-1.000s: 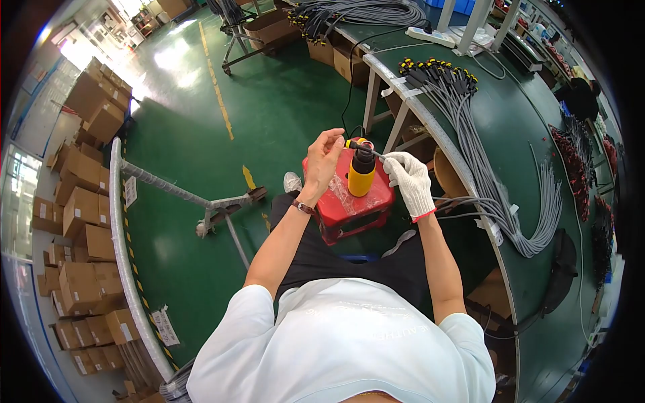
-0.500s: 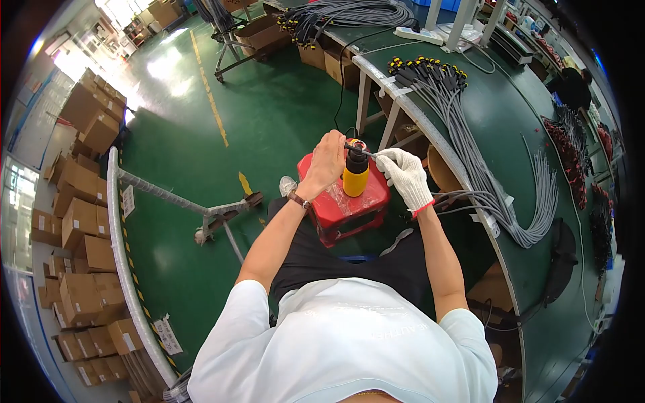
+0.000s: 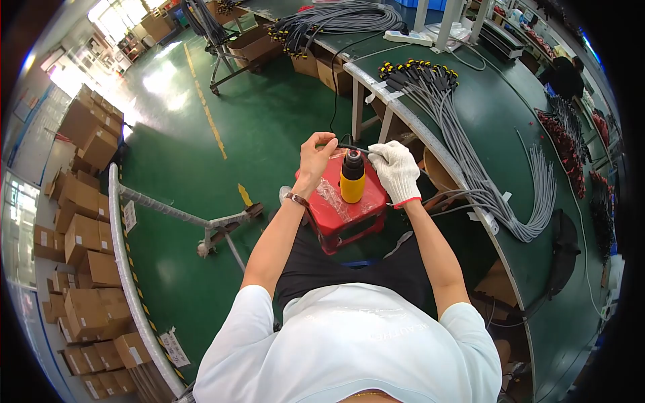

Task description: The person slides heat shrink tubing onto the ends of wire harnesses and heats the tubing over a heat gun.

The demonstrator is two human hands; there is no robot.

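Observation:
A yellow-and-black heat gun (image 3: pixel 353 185) stands upright on a red plastic stool (image 3: pixel 323 221), its nozzle pointing up. Just behind the nozzle, a short dark cable piece (image 3: pixel 351 147) stretches between my two hands. My bare left hand (image 3: pixel 314 161) pinches its left end with thumb and fingers. In a white knit glove with a red cuff, my right hand (image 3: pixel 396 171) is closed around the other end. Whether the cable touches the nozzle, I cannot tell.
On the green worktable (image 3: pixel 494 101) to the right lies a bundle of grey cables (image 3: pixel 457 141) with black-and-yellow ends. More coiled cables (image 3: pixel 342 23) lie at the back. A metal frame (image 3: pixel 218 221) stands left, near stacked cardboard boxes (image 3: pixel 94 269). A person (image 3: pixel 564 77) is far right.
My left hand has shifted left and slightly down, and its fingers show a pinch. More of the cable shows between my hands. My head view has moved slightly.

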